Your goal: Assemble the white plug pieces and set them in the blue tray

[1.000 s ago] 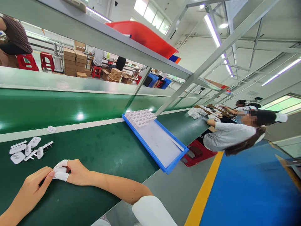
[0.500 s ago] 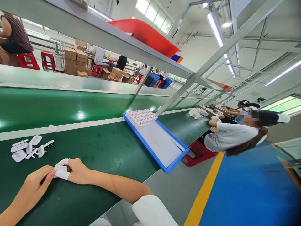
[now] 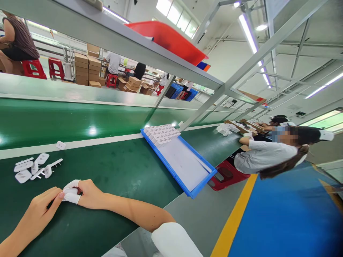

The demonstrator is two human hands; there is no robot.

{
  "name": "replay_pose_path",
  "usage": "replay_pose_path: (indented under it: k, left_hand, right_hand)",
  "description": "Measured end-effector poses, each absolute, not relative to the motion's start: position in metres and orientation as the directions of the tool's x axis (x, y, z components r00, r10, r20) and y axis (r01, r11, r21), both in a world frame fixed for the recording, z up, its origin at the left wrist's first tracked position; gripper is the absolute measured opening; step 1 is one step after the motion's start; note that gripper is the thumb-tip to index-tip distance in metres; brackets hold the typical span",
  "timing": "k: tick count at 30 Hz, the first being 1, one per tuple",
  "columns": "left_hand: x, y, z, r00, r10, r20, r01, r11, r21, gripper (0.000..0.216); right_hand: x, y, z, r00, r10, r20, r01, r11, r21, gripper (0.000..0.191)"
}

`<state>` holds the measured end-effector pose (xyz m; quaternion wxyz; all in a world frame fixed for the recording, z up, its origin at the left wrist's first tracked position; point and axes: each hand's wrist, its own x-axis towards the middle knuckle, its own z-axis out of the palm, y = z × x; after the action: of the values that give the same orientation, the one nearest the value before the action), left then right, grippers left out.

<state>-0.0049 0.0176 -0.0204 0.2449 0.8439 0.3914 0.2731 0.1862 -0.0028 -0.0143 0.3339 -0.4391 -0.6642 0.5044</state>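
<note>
**A:** What are the hands doing?

**B:** Both rest low on the green belt (image 3: 115,167), heels down, which I judge steadies them for small work. The right hand (image 3: 89,194) is curled, its fingertips pressed together inside white finger covers (image 3: 70,195). The left hand (image 3: 39,212) has its fingers drawn close, and one tip touches those covers.

**A:** Is anything pinched?

**B:** A dark speck shows among the covered fingertips, too small to name. I cannot tell whether the left fingers nip anything.

**A:** And the loose bits?

**B:** A small heap of white plug parts (image 3: 32,170) lies on the belt beyond the left hand, near but apart from it, some with prongs sticking out. They look to be kept within easy reach. One single white piece (image 3: 60,145) sits alone on the pale strip further back.

**A:** The tray?

**B:** A blue tray (image 3: 192,194) lies slantwise to the right, overhanging the belt's near edge. White pieces (image 3: 163,132) stand in tidy rows at its far end, and the near part is bare.

**A:** The room?

**B:** It is a long factory line under strip lights. A grey shelf (image 3: 107,34) runs overhead and carries a red bin (image 3: 168,39). A co-worker (image 3: 264,157) leans on the belt further along. Behind it are cardboard boxes (image 3: 88,69) and red stools (image 3: 33,67). The floor is blue with a yellow line (image 3: 233,221)
</note>
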Motion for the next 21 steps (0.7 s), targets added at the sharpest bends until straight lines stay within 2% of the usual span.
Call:
replay_pose_path:
  k: [21]
  left_hand:
    - [-0.0051, 0.0180, -0.0214, 0.554, 0.779, 0.293, 0.511, -0.596, 0.620, 0.035]
  right_hand:
    - [0.1852, -0.0034, -0.0117, -0.376, 0.926, -0.021, 0.227, 0.070, -0.971, 0.036]
